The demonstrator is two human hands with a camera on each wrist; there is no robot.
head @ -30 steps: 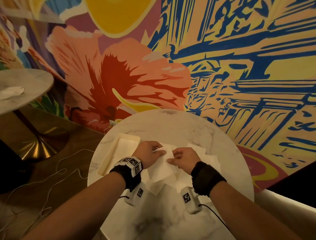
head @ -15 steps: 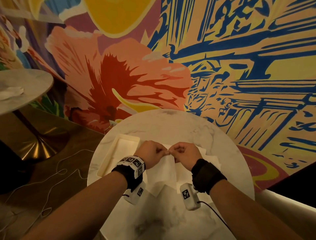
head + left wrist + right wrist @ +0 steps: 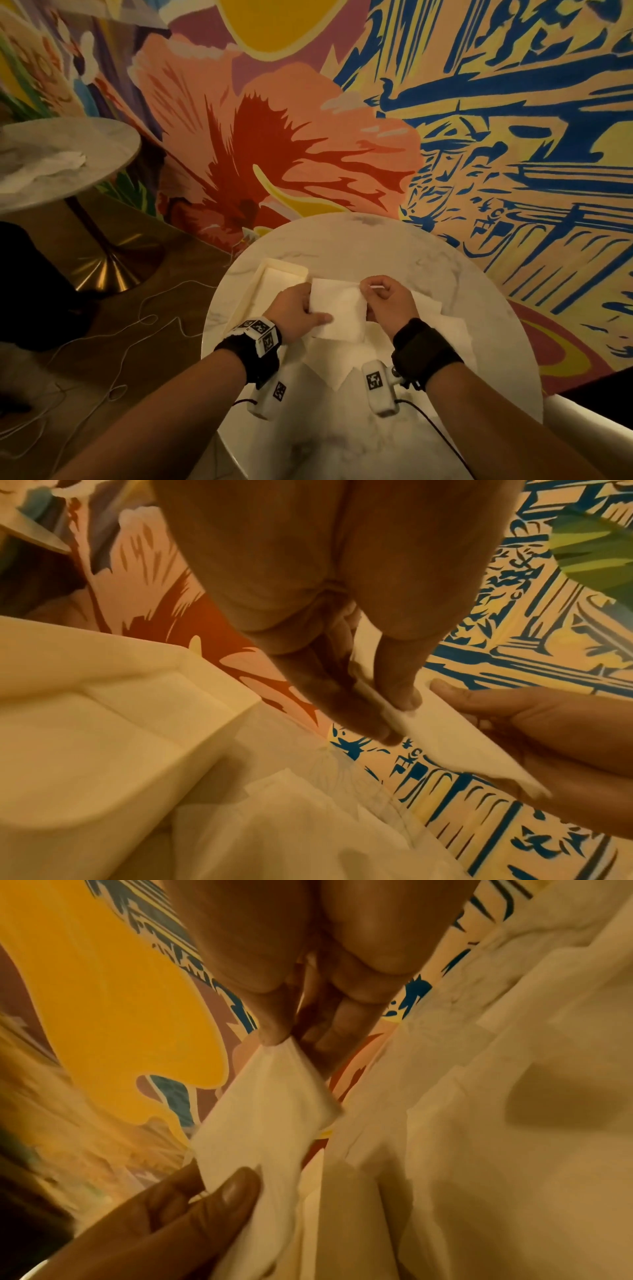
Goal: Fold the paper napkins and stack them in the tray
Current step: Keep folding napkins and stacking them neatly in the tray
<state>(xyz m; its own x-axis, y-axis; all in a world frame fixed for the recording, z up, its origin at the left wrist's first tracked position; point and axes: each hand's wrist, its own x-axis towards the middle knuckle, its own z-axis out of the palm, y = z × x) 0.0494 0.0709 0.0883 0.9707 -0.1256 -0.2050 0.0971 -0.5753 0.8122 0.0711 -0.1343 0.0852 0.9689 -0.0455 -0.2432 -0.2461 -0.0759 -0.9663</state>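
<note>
Nearest the wearer, loose napkins (image 3: 346,363) lay spread flat on the round marble bench (image 3: 394,260), running out toward 3 o'clock under the right forearm. Above them, both hands held one folded napkin (image 3: 337,313) clear of the pile. The left hand (image 3: 294,313) had its grip closed on the napkin's 9 o'clock edge, thumb on top and fingers beneath. The right hand (image 3: 388,305) had its grip pinched on the far corner at about 1 o'clock, thumb and forefinger together, the other fingers curled. The napkin sagged slightly between the two holds. From the left wrist view its layered edge appeared doubled, though blur made the number of folds uncertain. At 10 o'clock from the hands, just beside the left hand, sat the cream tray (image 3: 274,270). Beyond the bench rose a painted mural wall (image 3: 308,137).
</note>
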